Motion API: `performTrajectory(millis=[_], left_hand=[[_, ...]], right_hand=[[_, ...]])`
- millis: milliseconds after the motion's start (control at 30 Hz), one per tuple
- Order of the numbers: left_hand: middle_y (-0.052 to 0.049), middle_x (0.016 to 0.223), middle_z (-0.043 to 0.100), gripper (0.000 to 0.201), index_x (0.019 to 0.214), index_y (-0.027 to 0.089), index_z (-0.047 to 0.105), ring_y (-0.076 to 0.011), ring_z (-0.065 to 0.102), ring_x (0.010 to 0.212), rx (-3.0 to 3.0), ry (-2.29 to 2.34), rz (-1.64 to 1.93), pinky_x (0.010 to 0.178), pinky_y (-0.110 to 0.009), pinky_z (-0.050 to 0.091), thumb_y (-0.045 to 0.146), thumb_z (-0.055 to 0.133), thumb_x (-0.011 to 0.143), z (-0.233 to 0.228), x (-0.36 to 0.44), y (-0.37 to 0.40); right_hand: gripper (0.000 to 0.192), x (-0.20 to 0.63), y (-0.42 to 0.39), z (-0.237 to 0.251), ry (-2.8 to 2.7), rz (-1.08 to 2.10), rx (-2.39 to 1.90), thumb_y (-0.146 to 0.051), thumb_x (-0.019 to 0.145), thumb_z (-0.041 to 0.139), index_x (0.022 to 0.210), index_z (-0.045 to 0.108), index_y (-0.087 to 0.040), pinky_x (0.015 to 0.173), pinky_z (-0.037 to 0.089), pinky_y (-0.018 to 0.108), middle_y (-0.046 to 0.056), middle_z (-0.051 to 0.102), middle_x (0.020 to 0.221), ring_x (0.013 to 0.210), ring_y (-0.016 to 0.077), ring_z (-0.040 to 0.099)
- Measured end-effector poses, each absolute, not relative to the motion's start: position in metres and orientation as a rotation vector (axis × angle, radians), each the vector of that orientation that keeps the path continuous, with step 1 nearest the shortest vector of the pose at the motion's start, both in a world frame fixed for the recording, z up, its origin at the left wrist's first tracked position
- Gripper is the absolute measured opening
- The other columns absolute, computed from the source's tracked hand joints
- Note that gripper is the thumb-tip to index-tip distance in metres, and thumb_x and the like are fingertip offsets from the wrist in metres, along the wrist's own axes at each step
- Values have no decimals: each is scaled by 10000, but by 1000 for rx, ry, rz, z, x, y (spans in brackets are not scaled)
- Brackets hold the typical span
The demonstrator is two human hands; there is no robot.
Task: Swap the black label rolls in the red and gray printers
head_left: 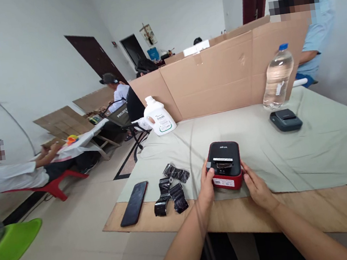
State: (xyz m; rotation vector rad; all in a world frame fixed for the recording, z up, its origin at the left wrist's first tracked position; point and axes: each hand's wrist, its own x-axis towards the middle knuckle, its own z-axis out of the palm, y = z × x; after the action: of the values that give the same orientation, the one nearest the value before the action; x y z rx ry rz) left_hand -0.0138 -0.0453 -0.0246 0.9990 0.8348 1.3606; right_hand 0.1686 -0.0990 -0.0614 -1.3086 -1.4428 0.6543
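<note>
While both hands steady it, the printer (224, 164) sits close to the worktop's near edge, on the hem of a pale green cloth (322, 144). The left hand (206, 183) cups its left side with the thumb up by the top corner; the right hand (256, 185) lies along its right side, fingers loosely curled against the casing, so each hand is half closed on the printer rather than gripping it hard.

Risks, as I judge them: the printer stands so near the front edge that a pull toward the body could slide it off the worktop (315, 209). The cloth is loose and creased, so a push may drag the cloth and shift what stands on it. Black film strips (171, 188) lie curled just left of the left hand, near the edge; a sweep of the forearm could knock them to the floor (80, 244). A phone (134, 203) rests at the near left corner, partly off the cloth, where an elbow could tip it over. A dark cord (191, 161) crosses the cloth beside the printer and could snag.

Further back, a second, dark printer (285, 120) lies toward the far right, with a water bottle (278, 77) upright just behind it; a spill there would reach it. A white jug (159, 115) stands at the far left corner. A cardboard screen (223, 72) lines the far edge. Beyond it and to the left, other people sit at work in a white-walled room with dark doors and a tiled floor.
</note>
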Motion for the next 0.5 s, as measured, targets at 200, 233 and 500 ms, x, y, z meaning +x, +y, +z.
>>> performTrajectory(millis=[200, 233, 500], left_hand=[[-59, 974, 732, 433, 1076, 176, 635, -239, 688, 922, 665, 964, 1443, 865, -381, 526, 493, 621, 781, 4, -47, 18], [-58, 935, 735, 408, 1047, 171, 639, -232, 695, 875, 637, 1000, 1472, 825, -372, 540, 491, 601, 797, 11, -57, 35], [-29, 782, 682, 309, 1043, 121, 592, -167, 654, 705, 652, 1306, 1658, 728, -340, 546, 362, 598, 849, 38, -149, 156]], right_hand=[[553, 166, -101, -56, -1595, 814, -1385, -497, 941, 391, 1417, 442, -220, 1012, 481, 477, 109, 539, 1397, 1172, 250, 605], [542, 166, -101, -56, -1595, 811, -1398, -497, 936, 403, 1394, 469, -215, 994, 493, 479, 114, 563, 1371, 1160, 255, 612], [453, 163, -99, -56, -1613, 727, -1419, -472, 919, 453, 1273, 567, -214, 951, 524, 473, 112, 658, 1235, 1116, 255, 636]])
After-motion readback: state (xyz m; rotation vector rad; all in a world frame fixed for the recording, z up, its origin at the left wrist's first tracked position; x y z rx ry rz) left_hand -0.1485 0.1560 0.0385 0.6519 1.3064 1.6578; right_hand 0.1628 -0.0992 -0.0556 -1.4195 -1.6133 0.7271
